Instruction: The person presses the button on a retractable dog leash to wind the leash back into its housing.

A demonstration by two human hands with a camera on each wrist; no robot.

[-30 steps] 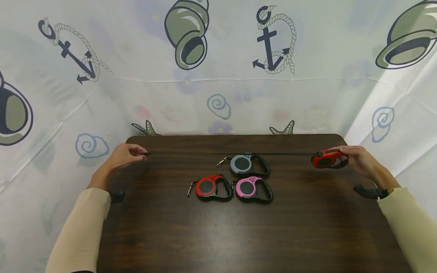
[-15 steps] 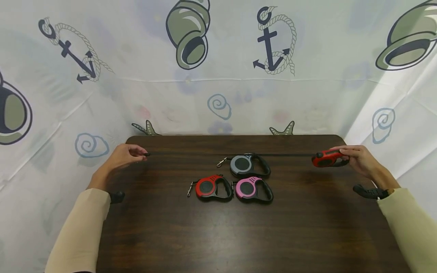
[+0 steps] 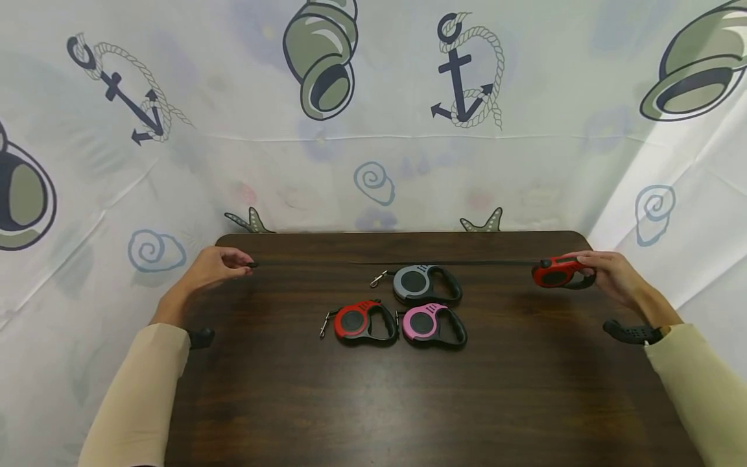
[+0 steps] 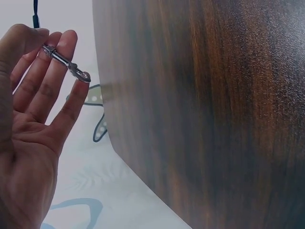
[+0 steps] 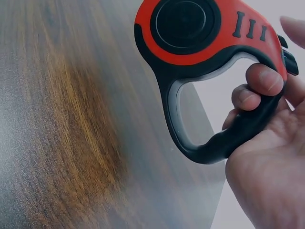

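My right hand [image 3: 609, 269] grips the black handle of a red retractable dog leash [image 3: 554, 272], its fingers curled through the loop in the right wrist view. From that leash a thin black cord [image 3: 467, 263] runs taut leftward above the table. At its far end my left hand [image 3: 218, 264] pinches the cord's end between thumb and fingers. The left wrist view shows a silver snap hook [image 4: 66, 63] lying along those fingers. Between the hands lie a grey leash [image 3: 413, 281], another red leash [image 3: 352, 320] and a pink leash [image 3: 421, 321], each with a black handle.
The dark wooden table [image 3: 373, 402] carries the three leashes near its middle. A white curtain [image 3: 537, 168] printed with anchors and shells hangs behind the back edge and along both sides. A black band [image 3: 636, 332] sits on the right wrist.
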